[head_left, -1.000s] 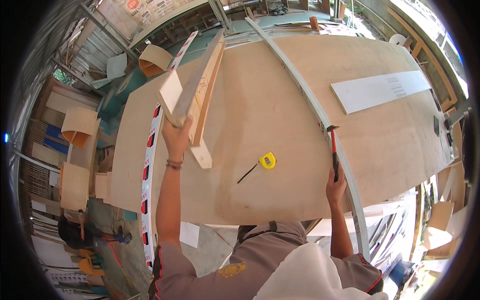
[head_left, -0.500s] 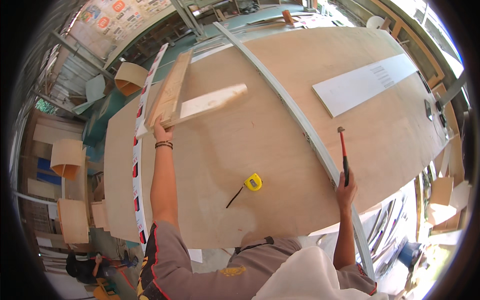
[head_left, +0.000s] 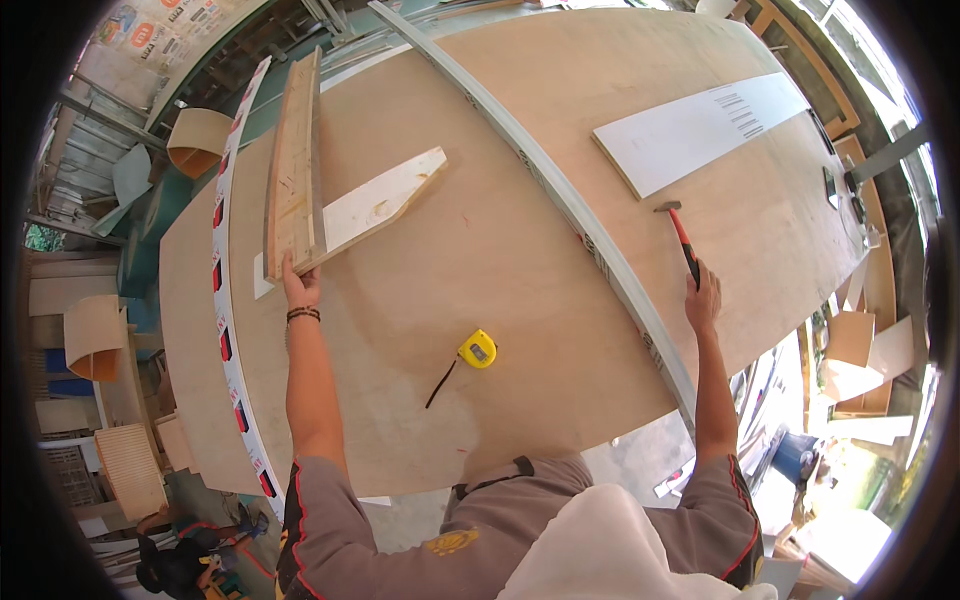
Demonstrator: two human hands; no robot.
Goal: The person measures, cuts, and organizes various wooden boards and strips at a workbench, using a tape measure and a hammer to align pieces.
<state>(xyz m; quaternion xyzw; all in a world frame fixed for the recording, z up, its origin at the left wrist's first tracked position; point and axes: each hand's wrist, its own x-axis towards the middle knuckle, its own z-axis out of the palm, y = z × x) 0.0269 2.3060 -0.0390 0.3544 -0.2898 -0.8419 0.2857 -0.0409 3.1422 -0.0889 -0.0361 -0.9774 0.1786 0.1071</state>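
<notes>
My left hand (head_left: pixel 303 284) grips the near end of a long wooden piece (head_left: pixel 293 170), which looks like boards joined along their length. From under it a pale board (head_left: pixel 380 200) with a slanted end sticks out to the right. In my right hand (head_left: pixel 704 297) is a hammer (head_left: pixel 683 236) with a red and black handle, its head pointing away from me above the sheet. A yellow tape measure (head_left: pixel 477 348) with a black strap lies between my arms, touched by neither hand.
A large plywood sheet (head_left: pixel 560 340) forms the work surface. A grey metal bar (head_left: pixel 560 190) crosses it, and a white printed strip (head_left: pixel 225 330) runs along its left. A white panel (head_left: pixel 690 135) lies far right. Another person (head_left: pixel 180 562) is low at the left.
The wooden piece in my left hand has turned to point more straight away from me. My right hand has moved farther forward with the hammer. The whole view has shifted.
</notes>
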